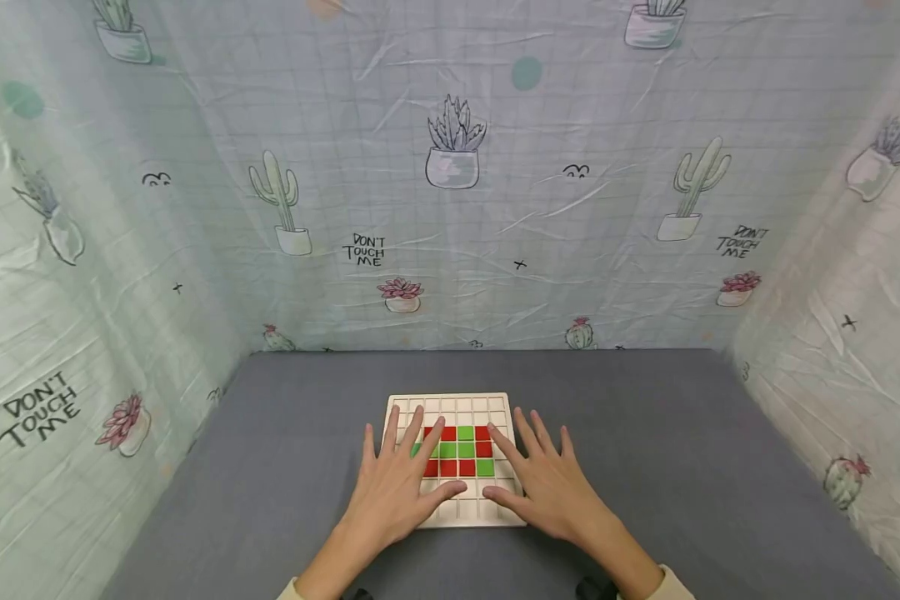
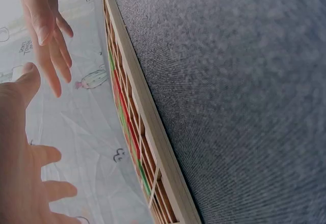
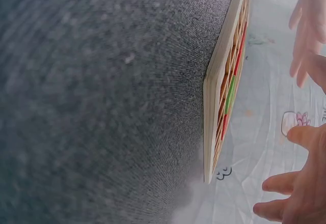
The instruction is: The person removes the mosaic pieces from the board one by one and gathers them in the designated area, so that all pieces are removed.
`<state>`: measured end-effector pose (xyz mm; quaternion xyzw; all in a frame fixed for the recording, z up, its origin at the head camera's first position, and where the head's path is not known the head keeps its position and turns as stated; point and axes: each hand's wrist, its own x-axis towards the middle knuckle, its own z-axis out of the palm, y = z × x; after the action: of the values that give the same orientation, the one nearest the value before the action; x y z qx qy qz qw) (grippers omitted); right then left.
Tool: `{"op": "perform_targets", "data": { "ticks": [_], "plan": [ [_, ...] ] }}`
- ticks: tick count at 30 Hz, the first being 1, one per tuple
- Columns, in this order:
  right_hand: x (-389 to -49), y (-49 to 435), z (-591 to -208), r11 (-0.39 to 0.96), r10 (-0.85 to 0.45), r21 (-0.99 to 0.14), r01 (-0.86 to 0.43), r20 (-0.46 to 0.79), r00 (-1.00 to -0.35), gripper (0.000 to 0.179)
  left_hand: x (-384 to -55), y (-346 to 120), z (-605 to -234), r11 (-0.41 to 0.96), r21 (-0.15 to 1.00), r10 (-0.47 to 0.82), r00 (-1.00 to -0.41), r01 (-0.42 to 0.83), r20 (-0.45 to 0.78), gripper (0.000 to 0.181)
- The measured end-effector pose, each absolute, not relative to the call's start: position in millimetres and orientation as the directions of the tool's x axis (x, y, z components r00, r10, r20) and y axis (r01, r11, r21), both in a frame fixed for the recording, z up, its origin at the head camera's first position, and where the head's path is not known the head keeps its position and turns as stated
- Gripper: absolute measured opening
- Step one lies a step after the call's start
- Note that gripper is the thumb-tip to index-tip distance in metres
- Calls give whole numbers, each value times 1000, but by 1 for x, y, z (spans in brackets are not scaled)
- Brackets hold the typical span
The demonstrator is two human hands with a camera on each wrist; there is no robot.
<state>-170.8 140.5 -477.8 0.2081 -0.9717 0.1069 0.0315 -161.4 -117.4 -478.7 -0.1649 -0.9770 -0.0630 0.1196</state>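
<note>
A pale wooden grid board (image 1: 472, 510) lies flat on the grey table, with red tiles (image 1: 448, 468) and green tiles (image 1: 466, 450) filling squares in its middle rows. My left hand (image 1: 393, 492) hovers over the board's left side, fingers spread, hiding some squares and tiles. Over the right edge, my right hand (image 1: 555, 492) is held the same way, thumb pointing toward the left thumb. Both wrist views show the board's side edge (image 2: 147, 102) low on the cloth, and the fingers (image 3: 277, 183) raised above it. Neither hand holds anything.
Dark grey cloth (image 1: 667, 442) covers the table around the board. A pale curtain (image 1: 450, 225) printed with cacti and words hangs behind and along both sides. Dark wrist straps (image 1: 596, 588) show near the sleeves at the bottom.
</note>
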Motion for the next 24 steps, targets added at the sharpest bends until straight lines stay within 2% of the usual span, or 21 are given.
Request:
{"op": "perform_targets", "data": {
  "ticks": [8,13,19,24],
  "plan": [
    [-174,137,-477,884,-411,-185,-430,130,-902,84,-162,-123,-478,942,87,294,-921,325,255,93],
    [-177,135,-474,874,-427,-193,-447,139,-894,83,-168,-131,-477,949,142,245,-942,282,229,93],
    [-181,135,-468,855,-449,-216,-472,149,-881,79,-178,-147,-478,936,258,179,-956,238,233,92],
    [-185,133,-464,833,-463,-258,-490,160,-872,75,-186,-160,-477,891,411,109,-969,195,223,86]
  ]
}}
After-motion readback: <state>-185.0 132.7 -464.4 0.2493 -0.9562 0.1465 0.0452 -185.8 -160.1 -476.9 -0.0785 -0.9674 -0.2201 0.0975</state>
